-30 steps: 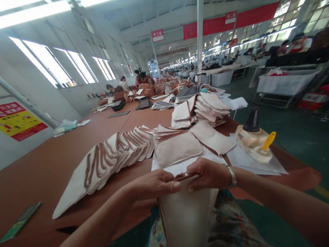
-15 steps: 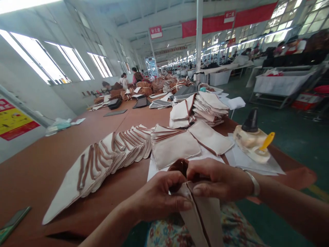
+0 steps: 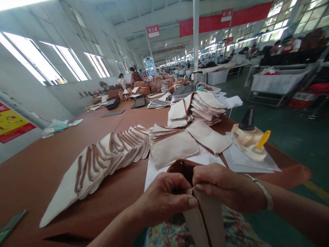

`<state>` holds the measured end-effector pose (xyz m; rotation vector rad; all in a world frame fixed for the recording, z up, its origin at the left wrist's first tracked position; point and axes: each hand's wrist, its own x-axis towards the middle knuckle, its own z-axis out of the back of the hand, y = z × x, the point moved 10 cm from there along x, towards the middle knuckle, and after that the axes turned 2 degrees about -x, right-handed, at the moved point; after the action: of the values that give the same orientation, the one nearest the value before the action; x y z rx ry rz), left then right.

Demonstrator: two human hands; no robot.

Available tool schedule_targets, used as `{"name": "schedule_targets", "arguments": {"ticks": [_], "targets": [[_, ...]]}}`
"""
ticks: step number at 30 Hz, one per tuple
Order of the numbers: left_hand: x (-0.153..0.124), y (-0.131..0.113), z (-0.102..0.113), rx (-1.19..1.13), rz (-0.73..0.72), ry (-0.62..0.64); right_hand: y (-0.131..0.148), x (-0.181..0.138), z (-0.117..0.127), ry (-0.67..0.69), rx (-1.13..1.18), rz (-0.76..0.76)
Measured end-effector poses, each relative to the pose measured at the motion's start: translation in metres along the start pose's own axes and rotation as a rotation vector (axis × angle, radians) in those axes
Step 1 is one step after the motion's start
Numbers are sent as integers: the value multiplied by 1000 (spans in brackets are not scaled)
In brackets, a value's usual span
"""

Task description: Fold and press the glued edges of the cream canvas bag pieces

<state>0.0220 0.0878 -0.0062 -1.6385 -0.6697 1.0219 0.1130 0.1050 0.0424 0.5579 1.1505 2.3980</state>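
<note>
My left hand (image 3: 166, 197) and my right hand (image 3: 223, 187) pinch the top of a cream fabric pouch (image 3: 203, 219) with brown trim, held over my lap at the table's near edge. Its brown-lined mouth (image 3: 183, 168) gapes open just behind my fingers. Both hands are closed on the pouch, thumbs pressed against its seam. A metal bangle (image 3: 264, 193) sits on my right wrist. Just beyond my hands, a stack of finished cream pouches (image 3: 173, 147) lies on white paper (image 3: 205, 158).
A long fanned row of cream pieces (image 3: 102, 161) with brown strips spreads to the left on the brown table (image 3: 51, 161). A glue pot (image 3: 248, 137) with a yellow-handled brush stands right. More pouch piles (image 3: 208, 106) lie behind. A phone (image 3: 11, 223) lies far left. People work farther back.
The pouch went from flat with its top edge pinched between my hands to folded along its seam, its brown-lined mouth pushed open. My hands drew closer together.
</note>
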Motion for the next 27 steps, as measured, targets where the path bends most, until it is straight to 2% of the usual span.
{"name": "schedule_targets", "arguments": {"ticks": [4, 7, 9, 15, 18, 22, 27], "targets": [[1, 4, -3, -18, 36, 26, -11, -1, -4, -23, 160, -37], [1, 2, -4, 57, 33, 29, -13, 0, -5, -67, 295, -46], [0, -3, -2, 145, 4, -12, -15, 0, -8, -89, 342, -80], [-2, -5, 0, 362, -4, -109, -21, -4, -6, -201, 246, -128], [-1, -2, 1, 323, 18, -116, -14, -8, -2, -236, 208, -42], [3, 5, 0, 148, 37, -55, 5, -14, 0, -234, 159, 170], [7, 24, 0, -66, 132, -73, 7, -21, -1, -261, -69, 305]]}}
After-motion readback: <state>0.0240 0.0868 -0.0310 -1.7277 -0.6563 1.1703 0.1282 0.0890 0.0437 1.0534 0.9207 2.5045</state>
